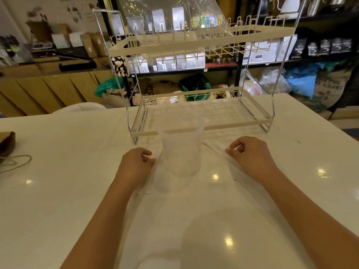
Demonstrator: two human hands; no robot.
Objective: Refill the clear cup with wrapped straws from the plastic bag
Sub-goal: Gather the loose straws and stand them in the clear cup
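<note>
Both forearms reach across the white table. The left hand and right hand, knuckles up, pinch the thin clear plastic bag either side of the upright clear cup, before the wire rack.

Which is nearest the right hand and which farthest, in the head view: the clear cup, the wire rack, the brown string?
1. Clear cup, just left of the right hand, between both hands.
2. Wire rack, behind the cup, farther back on the table.
3. Brown string, at the far left table edge.
</note>
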